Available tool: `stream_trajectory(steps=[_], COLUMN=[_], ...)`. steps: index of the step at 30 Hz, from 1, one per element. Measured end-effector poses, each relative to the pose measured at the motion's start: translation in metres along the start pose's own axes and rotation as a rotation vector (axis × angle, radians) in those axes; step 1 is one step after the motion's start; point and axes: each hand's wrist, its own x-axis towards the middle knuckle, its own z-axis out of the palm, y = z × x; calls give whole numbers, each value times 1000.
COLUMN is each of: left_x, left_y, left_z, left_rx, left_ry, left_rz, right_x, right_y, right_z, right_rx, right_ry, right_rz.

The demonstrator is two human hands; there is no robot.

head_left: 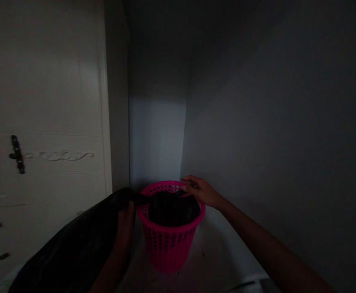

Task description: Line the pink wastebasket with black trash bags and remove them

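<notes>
A pink perforated basket point(169, 248) stands upright on the pale surface, with a dark bundle point(174, 209) inside its rim; what the bundle is made of is hard to tell in the dim light. At the basket's left side, my left hand point(126, 217) is closed on a large black bag point(74, 244) that spreads down to the lower left. Over the basket's right rim, my right hand point(198, 190) pinches a dark strip of the bundle between thumb and fingers.
A white cabinet door point(58, 110) with a dark handle point(17, 154) rises on the left. Grey walls point(272, 122) meet in a corner behind the basket. A small dark object point(241, 285) lies at the bottom right.
</notes>
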Motion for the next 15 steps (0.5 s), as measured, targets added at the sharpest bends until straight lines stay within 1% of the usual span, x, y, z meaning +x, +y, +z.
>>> stream_trajectory(steps=[1,2,3,5,7,8,9,10,12,15], left_x=[-16,-33,-49,-77,-95,-100,-103,-103,-99,-94], left_y=[-18,-36,-55,-86,-106,-112,-116,-119,-123,-131], left_z=[-1,-2,-2,-1,0,0,-1,-2,-5,-10], left_rx=[-15,-39,-57,-45,-59,-59,-61,-55,-17,72], left_ry=[10,21,-11,-59,-120,-150,-183,-213,-249,-256], left_rz=[14,13,1,-24,14,15,18,19,25,55], right_x=[5,11,16,25,31,34,35,36,38,38], right_y=[-5,-9,-11,-10,-6,-5,-4,-4,-6,-12], right_z=[6,13,21,40,57,63,65,66,57,30], right_rx=[-13,-45,-89,-181,-286,-337,-371,-387,-351,-232], right_ry=[-41,-109,-197,-419,-600,-658,-690,-686,-602,-411], right_rz=[-11,-26,-42,-75,-90,-91,-89,-87,-100,-125])
